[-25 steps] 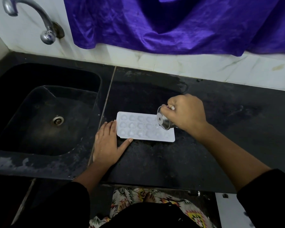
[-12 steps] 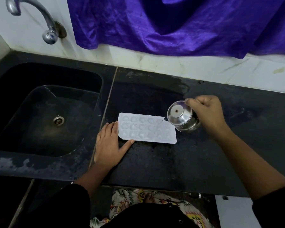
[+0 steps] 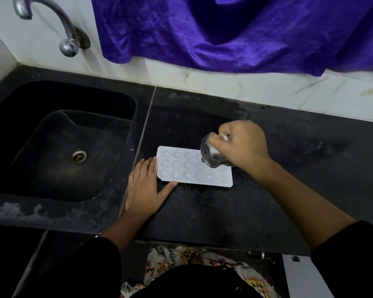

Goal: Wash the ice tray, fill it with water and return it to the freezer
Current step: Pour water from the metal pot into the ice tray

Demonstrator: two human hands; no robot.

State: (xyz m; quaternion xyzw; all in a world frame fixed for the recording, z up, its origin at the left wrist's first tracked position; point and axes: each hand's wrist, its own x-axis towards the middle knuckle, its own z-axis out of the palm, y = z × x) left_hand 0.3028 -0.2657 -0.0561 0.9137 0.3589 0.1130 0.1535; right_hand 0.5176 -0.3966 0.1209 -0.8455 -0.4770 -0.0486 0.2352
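Observation:
A white ice tray [image 3: 187,171] with several small moulded cells lies flat on the black counter [image 3: 224,207], just right of the sink. My left hand [image 3: 145,188] rests flat on the counter against the tray's left end, fingers spread, thumb along its front edge. My right hand [image 3: 242,145] grips a small steel cup [image 3: 211,155], tipped on its side above the tray's right part, its base facing me. Whether water flows from it is too faint to tell.
A black sink [image 3: 58,147] with a round drain [image 3: 79,155] lies to the left. A steel tap [image 3: 58,24] curves out of the wall above it. A purple cloth [image 3: 235,33] hangs over the white tiled wall behind the counter.
My right hand pulled the cup right, off the tray, half a second ago, then brought it back over the tray's right part, tipped over. My left hand and the tray stayed put.

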